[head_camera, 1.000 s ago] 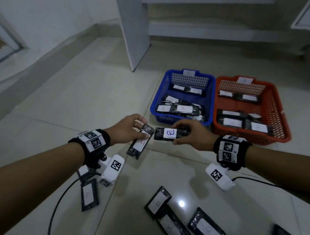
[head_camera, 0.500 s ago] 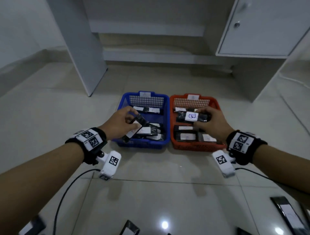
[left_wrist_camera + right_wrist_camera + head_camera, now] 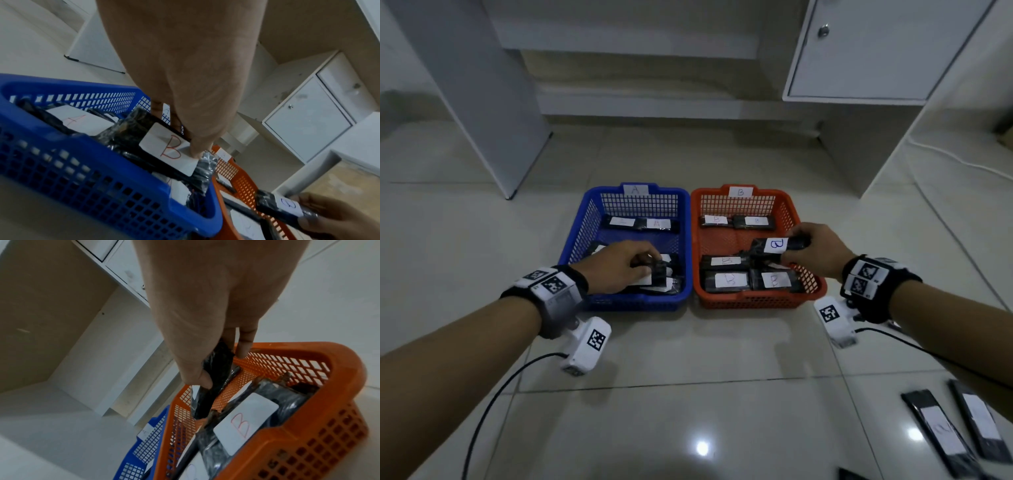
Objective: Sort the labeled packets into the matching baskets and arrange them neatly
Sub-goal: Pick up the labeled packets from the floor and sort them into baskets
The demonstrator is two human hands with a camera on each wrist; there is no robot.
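1. Nearest, a few loose packets (image 3: 941, 431) lie unsorted on the floor (image 3: 688, 394), on the right hand's side.
2. The left hand (image 3: 616, 267) is low in the near end of the blue basket (image 3: 633, 303). Its thumb and fingers pinch a red-lettered packet (image 3: 166, 146). The left wrist view reads that label as B, while this basket's tag reads A, so it likely belongs one basket to the right.
3. The right hand (image 3: 815, 250) grips a blue-lettered B packet (image 3: 777, 246) by its right end, over the orange basket (image 3: 756, 301).
4. That packet's long axis runs side to side, parallel to the packets already lying there. It hangs above the bare strip between the near row and the far row, so it can go almost straight down.
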